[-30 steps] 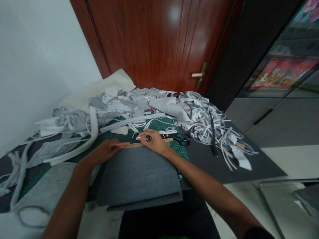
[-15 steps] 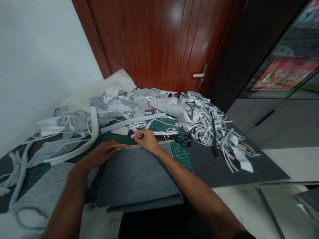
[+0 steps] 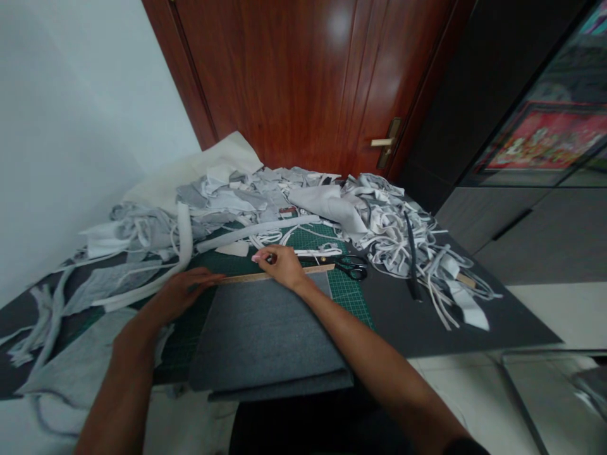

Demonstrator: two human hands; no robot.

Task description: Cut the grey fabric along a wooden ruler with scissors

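Note:
A thin wooden ruler lies across the far edge of a folded dark grey cloth. My left hand is closed on the ruler's left end, just beyond the cloth's corner. Over the middle of the ruler, my right hand pinches a small pink piece, perhaps chalk, between thumb and fingers. The hand covers part of the ruler. Black-handled scissors rest near the ruler's right end, blades pointing left. Beneath everything is a green cutting mat.
Heaped grey and white fabric scraps fill the back of the dark table. Tangled strips pile up at the right. A larger grey cloth piece hangs over the front left edge. A wooden door stands behind.
My left hand has slid left along the ruler, so more of the ruler's left end shows. My right hand stays about where it was over the ruler, and the view has shifted slightly.

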